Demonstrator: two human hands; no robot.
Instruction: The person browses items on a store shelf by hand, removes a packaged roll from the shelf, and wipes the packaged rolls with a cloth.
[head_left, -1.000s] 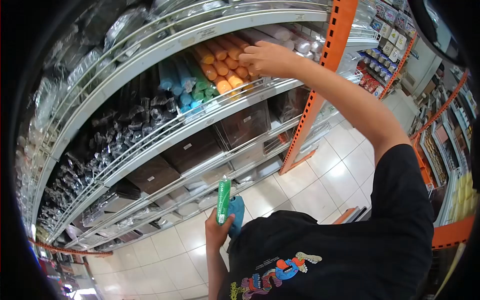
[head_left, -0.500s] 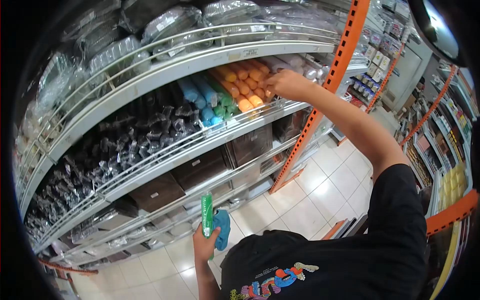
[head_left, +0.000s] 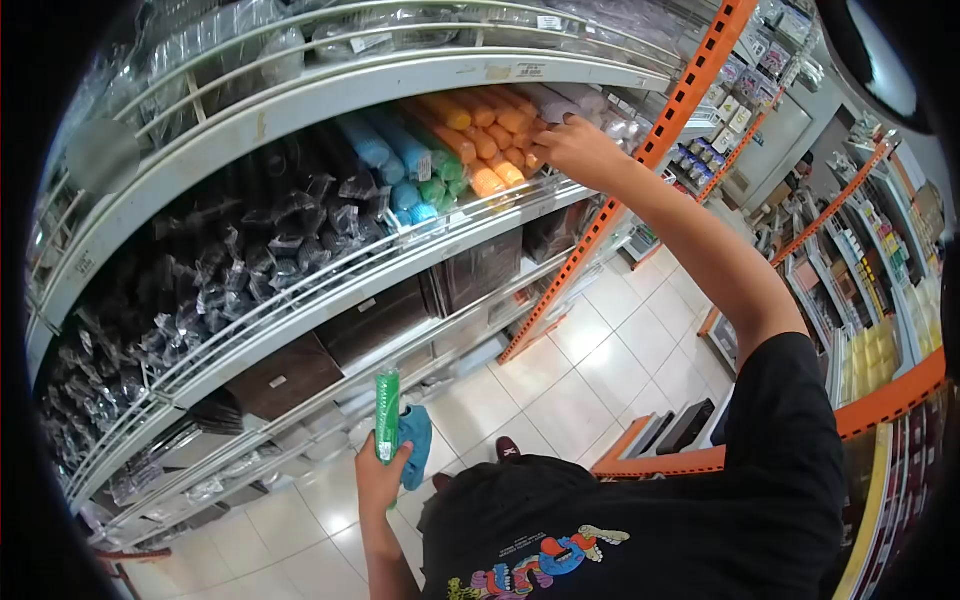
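Shop shelf (head_left: pixel 330 95), right hand (head_left: pixel 580 150) on orange rolls (head_left: pixel 490 135), left hand (head_left: pixel 380 478) gripping green roll (head_left: pixel 387 415)

The right hand (head_left: pixel 580 150) covers the ends of some orange rolls (head_left: pixel 490 140), so which one its fingertips touch cannot be told. The left hand (head_left: pixel 378 478) hides the lower ends of the green roll (head_left: pixel 387 415) and blue roll (head_left: pixel 416 445). Shelf labels (head_left: pixel 497 72) are too small to read. The dark lens border cuts off the black packs (head_left: pixel 180 310) at far left.
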